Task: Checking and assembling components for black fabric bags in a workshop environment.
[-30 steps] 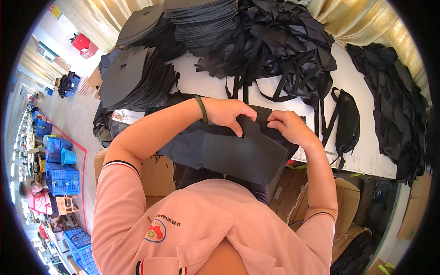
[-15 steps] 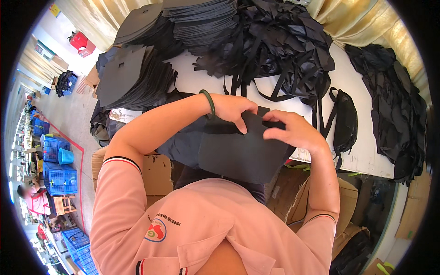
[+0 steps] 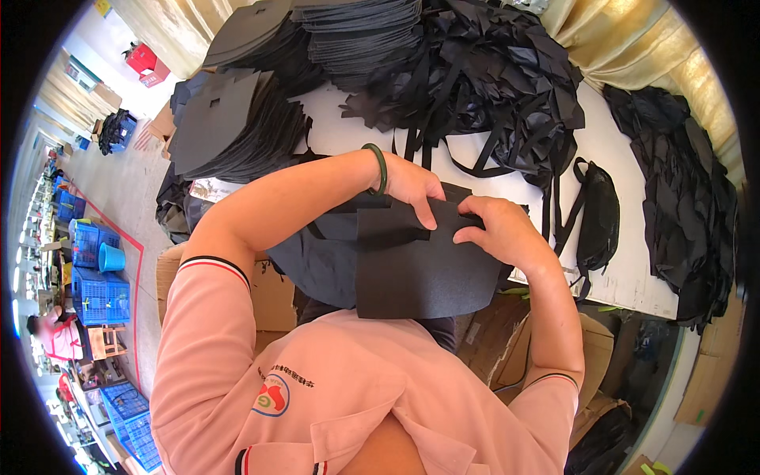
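Observation:
A stiff black panel (image 3: 419,281) with a slot near its upper edge hangs over the table's near edge, close to my body. My left hand (image 3: 405,187), below a green bangle (image 3: 375,169), pinches the panel's upper part between thumb and fingers. Across a small gap, my right hand (image 3: 500,228) grips the same panel near its upper right, thumb in front and fingertips hidden behind the edge. Limp black fabric (image 3: 313,265) lies under the panel and spreads to the left.
Stacks of slotted black panels (image 3: 218,131) stand at the back left of the white table (image 3: 621,273). Heaped black fabric pieces with straps (image 3: 507,87) lie behind my hands. A black pouch (image 3: 598,215) and a fabric pile (image 3: 681,198) sit right; cardboard boxes (image 3: 273,297) stand below.
The panel has turned and shifted slightly right, and its raised part between my hands now lies flatter. My left hand has moved a little right and down; both hands keep their grip.

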